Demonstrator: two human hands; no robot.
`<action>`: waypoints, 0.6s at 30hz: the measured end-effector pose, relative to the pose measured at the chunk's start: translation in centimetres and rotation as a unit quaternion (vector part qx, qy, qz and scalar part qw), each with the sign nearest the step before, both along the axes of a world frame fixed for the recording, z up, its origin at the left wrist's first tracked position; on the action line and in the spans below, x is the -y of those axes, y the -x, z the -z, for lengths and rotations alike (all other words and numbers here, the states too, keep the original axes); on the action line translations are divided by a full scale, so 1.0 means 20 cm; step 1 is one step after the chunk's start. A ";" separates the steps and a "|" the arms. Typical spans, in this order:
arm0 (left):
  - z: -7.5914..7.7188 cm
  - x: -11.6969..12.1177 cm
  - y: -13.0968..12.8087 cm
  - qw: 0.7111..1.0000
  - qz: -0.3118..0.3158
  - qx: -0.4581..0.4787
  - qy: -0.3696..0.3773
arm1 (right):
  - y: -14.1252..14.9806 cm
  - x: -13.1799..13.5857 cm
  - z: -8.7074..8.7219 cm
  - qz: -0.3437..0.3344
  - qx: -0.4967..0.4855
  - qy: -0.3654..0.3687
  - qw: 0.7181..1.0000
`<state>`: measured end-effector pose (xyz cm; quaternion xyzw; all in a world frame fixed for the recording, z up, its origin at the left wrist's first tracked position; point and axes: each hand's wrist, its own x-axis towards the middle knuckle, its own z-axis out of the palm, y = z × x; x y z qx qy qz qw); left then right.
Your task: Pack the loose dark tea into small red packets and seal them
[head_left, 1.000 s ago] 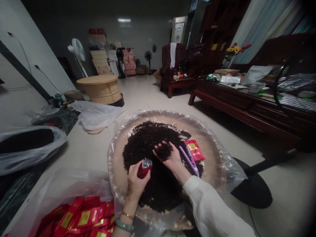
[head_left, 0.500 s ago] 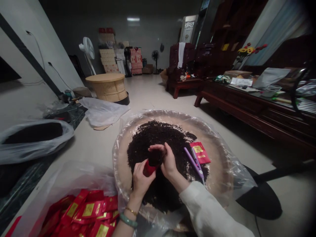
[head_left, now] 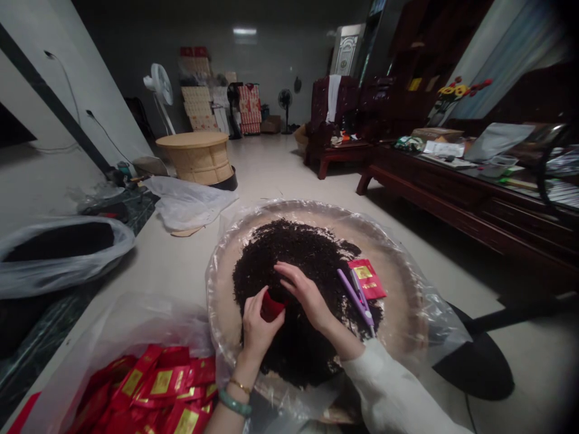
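Over a heap of dark loose tea leaves (head_left: pixel 289 247), my left hand (head_left: pixel 259 325) grips a small red pouch (head_left: pixel 271 306) between thumb and fingers. Its mouth points up toward my right hand (head_left: pixel 310 298). That hand is tipped sideways beside the pouch, fingers stretched out and no leaves visible in it; its palm is partly hidden. The leaves lie on a large round tray (head_left: pixel 398 271) lined with clear plastic. To the right of my right hand lie a purple tool shaped like a hair straightener (head_left: pixel 355 298) and a flat red packet (head_left: pixel 367 278).
A clear bag of several red packets (head_left: pixel 167 383) stands at the lower left. Behind it is another bag (head_left: pixel 122 241) with dark contents. A black round base (head_left: pixel 474 367) is right of the tray. Farther off are a round wooden stand (head_left: pixel 194 160) and a dark wooden table (head_left: pixel 434 187).
My right hand brought a handful of tea leaves over to the pouch and tipped it; the leaves no longer show in the palm. My left hand kept hold of the pouch.
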<state>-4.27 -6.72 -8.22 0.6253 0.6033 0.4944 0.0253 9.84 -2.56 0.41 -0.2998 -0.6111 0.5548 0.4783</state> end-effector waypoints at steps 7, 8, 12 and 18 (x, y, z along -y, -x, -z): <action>0.01 0.00 0.01 1.000 0.012 0.014 -0.001 | -0.03 0.06 0.02 0.039 0.354 -0.257 0.899; 0.01 0.01 0.00 0.999 0.015 0.026 0.012 | -0.03 0.06 0.04 0.040 0.369 -0.261 0.891; 0.01 0.01 0.01 0.990 0.024 0.120 0.074 | -0.05 0.00 0.10 0.052 0.265 -0.188 0.944; -0.02 0.00 0.02 0.922 0.149 0.280 0.224 | -0.16 -0.10 0.09 0.006 0.142 -0.017 0.990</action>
